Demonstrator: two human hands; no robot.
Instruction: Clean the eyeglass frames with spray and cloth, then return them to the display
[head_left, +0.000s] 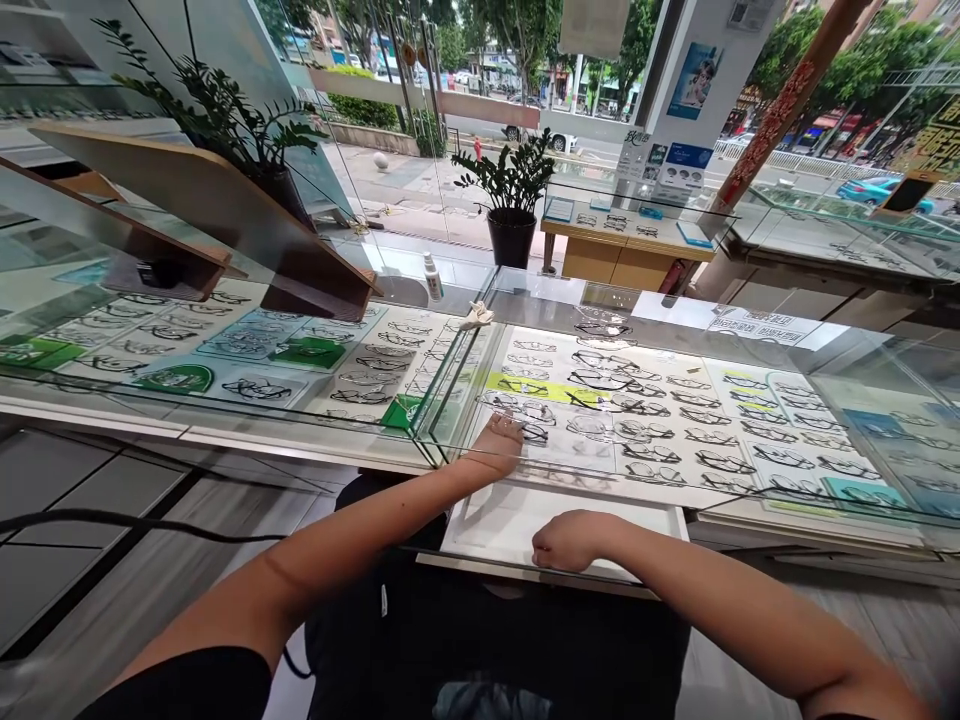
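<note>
My left hand (504, 442) reaches over the open drawer into the glass display case. Its fingers are curled together at a pair of eyeglasses (535, 434) in the left front of the case and seem to pinch it; the fingertips are partly hidden. Around it, more eyeglasses (646, 430) lie in rows on the white case floor, with a yellow-green strip (551, 390) behind the hand. My right hand (571, 540) is closed, knuckles up, over the front of the white drawer (487, 530). Whatever its fingers hold, if anything, is hidden.
Glass panes (442, 400) stand upright left of my left hand, with a crumpled pale cloth (478, 315) on top. A spray bottle (432, 277) and tilted wooden-framed mirrors (217, 200) are on the left counter. A dark cable (150, 525) runs at the lower left. Behind is a potted plant (511, 235).
</note>
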